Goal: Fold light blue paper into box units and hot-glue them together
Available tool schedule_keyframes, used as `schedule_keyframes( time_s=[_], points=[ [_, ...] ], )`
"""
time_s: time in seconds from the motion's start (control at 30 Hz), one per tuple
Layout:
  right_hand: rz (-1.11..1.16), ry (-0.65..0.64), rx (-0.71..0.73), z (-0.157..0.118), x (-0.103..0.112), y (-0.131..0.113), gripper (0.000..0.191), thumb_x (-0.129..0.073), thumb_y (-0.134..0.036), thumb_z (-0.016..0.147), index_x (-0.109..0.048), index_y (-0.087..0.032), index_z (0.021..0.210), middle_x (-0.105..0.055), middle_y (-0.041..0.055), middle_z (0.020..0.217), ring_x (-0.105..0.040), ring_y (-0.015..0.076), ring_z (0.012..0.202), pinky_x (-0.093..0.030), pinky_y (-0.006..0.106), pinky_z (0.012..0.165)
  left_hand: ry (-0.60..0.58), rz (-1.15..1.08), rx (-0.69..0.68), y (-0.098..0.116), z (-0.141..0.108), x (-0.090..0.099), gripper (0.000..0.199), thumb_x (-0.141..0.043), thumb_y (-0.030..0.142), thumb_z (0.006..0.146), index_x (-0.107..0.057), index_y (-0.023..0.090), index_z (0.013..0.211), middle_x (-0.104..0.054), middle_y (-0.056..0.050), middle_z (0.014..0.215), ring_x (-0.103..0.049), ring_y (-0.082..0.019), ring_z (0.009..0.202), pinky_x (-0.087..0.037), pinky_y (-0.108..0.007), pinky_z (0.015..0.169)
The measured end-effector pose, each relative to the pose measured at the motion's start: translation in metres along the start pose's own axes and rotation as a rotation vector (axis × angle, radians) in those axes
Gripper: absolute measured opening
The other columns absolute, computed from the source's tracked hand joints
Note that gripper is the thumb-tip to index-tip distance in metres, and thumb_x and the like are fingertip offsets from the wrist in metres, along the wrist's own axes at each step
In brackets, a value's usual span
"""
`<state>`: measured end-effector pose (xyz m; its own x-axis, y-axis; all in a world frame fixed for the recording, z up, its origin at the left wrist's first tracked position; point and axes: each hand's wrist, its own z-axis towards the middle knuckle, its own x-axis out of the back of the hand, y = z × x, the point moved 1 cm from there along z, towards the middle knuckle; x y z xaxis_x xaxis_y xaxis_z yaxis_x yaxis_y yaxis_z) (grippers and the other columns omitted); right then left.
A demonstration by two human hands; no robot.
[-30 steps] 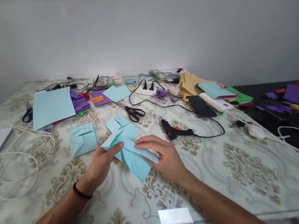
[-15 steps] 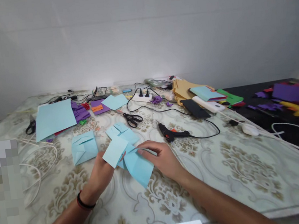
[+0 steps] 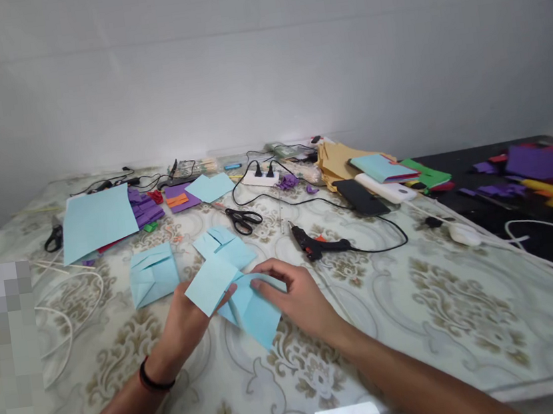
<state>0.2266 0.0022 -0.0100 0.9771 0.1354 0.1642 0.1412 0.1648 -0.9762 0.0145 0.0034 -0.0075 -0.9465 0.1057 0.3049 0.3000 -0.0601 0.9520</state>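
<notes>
A light blue folded paper is held between my two hands above the patterned table. My left hand pinches its left part, beneath a squarish flap that hides some of the fingers. At the right side, my right hand grips a raised, curved edge between thumb and fingers. Just behind lies a folded blue piece, partly covered by the held paper. Another folded blue piece rests on the table to the left of it, near my left hand.
Black scissors and a glue gun with its cord lie beyond my hands. Blue sheets are at the back left, with a power strip at the back. A phone lies right of it.
The held paper has tilted a little and its lower part is turned slightly to the left. More of my left fingertips shows beside the flap. My right hand has barely shifted.
</notes>
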Motion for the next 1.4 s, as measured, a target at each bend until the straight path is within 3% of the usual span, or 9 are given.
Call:
schedule_keyframes(
  time_s=[0.23, 0.5, 0.6, 0.77, 0.9, 1.03, 1.17, 1.3, 1.4],
  points=[
    [-0.042, -0.045, 0.019, -0.002, 0.0, -0.002, 0.014, -0.067, -0.031, 0.092, -0.071, -0.022, 0.102, -0.075, 0.0034, 0.099, -0.07, 0.0197, 0.092, -0.054, 0.03, 0.082, -0.011, -0.09, -0.009, 0.0, 0.003, -0.001, 0.039, -0.077, 0.043, 0.08, -0.054, 0.017, 0.065, -0.044, 0.003, 0.064, -0.036, -0.01, 0.059, -0.035, -0.023, 0.053],
    [-0.103, -0.004, 0.016, -0.003, 0.001, -0.004, 0.012, -0.066, -0.03, 0.091, -0.071, -0.022, 0.099, -0.075, 0.0019, 0.091, -0.068, 0.0182, 0.082, -0.052, 0.029, 0.074, -0.046, -0.094, -0.125, -0.008, 0.002, 0.002, 0.033, -0.076, 0.037, 0.081, -0.059, 0.016, 0.062, -0.048, 0.002, 0.062, -0.039, -0.011, 0.058, -0.04, -0.023, 0.053],
    [-0.143, 0.031, 0.007, -0.002, 0.001, -0.003, 0.012, -0.067, -0.031, 0.09, -0.072, -0.021, 0.094, -0.074, 0.0012, 0.084, -0.066, 0.0179, 0.075, -0.05, 0.029, 0.07, -0.057, -0.086, -0.087, -0.011, 0.0, 0.002, 0.037, -0.075, 0.039, 0.08, -0.056, 0.017, 0.057, -0.05, 0.002, 0.058, -0.04, -0.012, 0.057, -0.041, -0.024, 0.053],
    [-0.181, 0.075, -0.004, -0.001, 0.002, -0.001, 0.014, -0.067, -0.033, 0.089, -0.072, -0.02, 0.092, -0.074, 0.0019, 0.084, -0.065, 0.0186, 0.073, -0.049, 0.029, 0.067, 0.06, -0.088, -0.023, -0.002, 0.0, 0.001, 0.035, -0.07, 0.044, 0.083, -0.059, 0.018, 0.062, -0.058, 0.0, 0.063, -0.048, -0.015, 0.06, -0.043, -0.025, 0.053],
    [-0.204, 0.074, 0.002, -0.001, 0.0, 0.0, 0.011, -0.067, -0.031, 0.089, -0.071, -0.02, 0.09, -0.072, 0.0007, 0.08, -0.063, 0.0171, 0.069, -0.048, 0.028, 0.064, -0.019, 0.031, 0.006, 0.009, 0.001, -0.002, 0.035, -0.075, 0.043, 0.08, -0.057, 0.018, 0.065, -0.051, 0.003, 0.06, -0.043, -0.012, 0.057, -0.037, -0.024, 0.052],
    [-0.188, 0.04, 0.006, -0.003, -0.003, -0.004, 0.01, -0.065, -0.029, 0.09, -0.07, -0.021, 0.089, -0.072, 0.0008, 0.08, -0.063, 0.0169, 0.07, -0.048, 0.028, 0.064, -0.039, 0.054, 0.002, 0.006, 0.0, -0.002, 0.037, -0.073, 0.043, 0.082, -0.055, 0.017, 0.064, -0.048, 0.004, 0.061, -0.039, -0.011, 0.057, -0.033, -0.024, 0.053],
    [-0.05, -0.056, -0.001, -0.005, 0.001, -0.011, 0.019, -0.066, -0.035, 0.093, -0.068, -0.022, 0.106, -0.074, 0.0052, 0.098, -0.07, 0.0199, 0.09, -0.053, 0.03, 0.077, 0.013, -0.057, 0.019, -0.001, 0.002, 0.001, 0.034, -0.077, 0.04, 0.08, -0.057, 0.017, 0.067, -0.05, 0.004, 0.064, -0.04, -0.011, 0.06, -0.037, -0.024, 0.056],
    [0.152, -0.277, 0.022, -0.003, 0.013, -0.015, 0.045, -0.074, -0.039, 0.09, -0.057, -0.026, 0.129, -0.07, 0.0078, 0.122, -0.067, 0.021, 0.109, -0.053, 0.032, 0.09, 0.091, -0.289, 0.019, 0.002, 0.006, 0.003, 0.025, -0.079, 0.036, 0.076, -0.063, 0.017, 0.075, -0.06, 0.001, 0.074, -0.051, -0.015, 0.068, -0.046, -0.026, 0.064],
    [0.291, -0.426, 0.032, 0.0, 0.023, -0.016, 0.063, -0.08, -0.047, 0.085, -0.053, -0.029, 0.138, -0.065, 0.0099, 0.133, -0.065, 0.0228, 0.115, -0.054, 0.034, 0.092, 0.13, -0.317, -0.004, 0.009, 0.007, 0.003, 0.022, -0.077, 0.035, 0.074, -0.064, 0.018, 0.079, -0.063, -0.001, 0.076, -0.054, -0.016, 0.068, -0.05, -0.027, 0.064]
  ],
)
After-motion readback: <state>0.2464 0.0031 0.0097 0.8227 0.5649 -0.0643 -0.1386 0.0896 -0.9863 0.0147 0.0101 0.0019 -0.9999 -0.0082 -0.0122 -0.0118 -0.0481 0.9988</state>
